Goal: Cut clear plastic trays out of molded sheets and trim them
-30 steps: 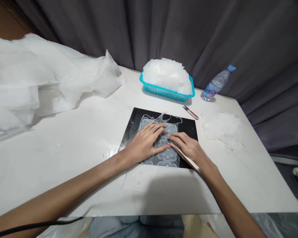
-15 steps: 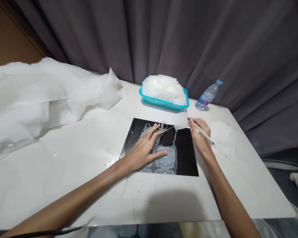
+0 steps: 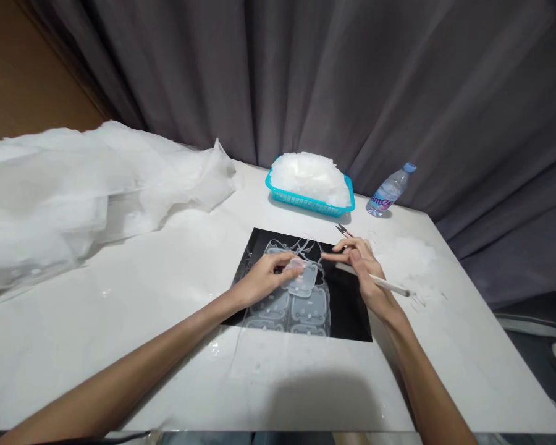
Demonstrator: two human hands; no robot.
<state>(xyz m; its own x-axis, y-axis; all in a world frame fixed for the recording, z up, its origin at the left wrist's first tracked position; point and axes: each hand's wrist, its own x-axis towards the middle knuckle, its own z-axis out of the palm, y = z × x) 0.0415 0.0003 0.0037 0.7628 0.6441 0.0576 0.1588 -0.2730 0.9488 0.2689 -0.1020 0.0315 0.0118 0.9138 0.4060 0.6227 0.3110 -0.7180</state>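
My left hand (image 3: 274, 273) pinches a small translucent plastic piece (image 3: 303, 278), rounded at its corners, between thumb and fingers. It is held over a translucent sheet (image 3: 308, 304) of similar joined shapes, which lies on a black mat (image 3: 345, 303). To the right, my right hand (image 3: 362, 272) holds a slim white pen-shaped tool (image 3: 389, 285) across its palm. Its index finger reaches out toward the sheet's thin cut strips (image 3: 306, 245). Whether that finger touches them I cannot tell. A pair of dark-bladed snips (image 3: 343, 230) lies just beyond my right hand.
A turquoise basket (image 3: 306, 203) heaped with translucent white pieces stands at the back of the white table (image 3: 167, 364). Beside it is a water bottle (image 3: 391, 190). Crumpled white plastic (image 3: 97, 185) covers the back left. More translucent pieces (image 3: 412, 259) lie at the right.
My left hand has gone from lying flat on the sheet to pinching a plastic piece. My right hand has turned, its index finger now extended, and drawn slightly nearer, uncovering the snips.
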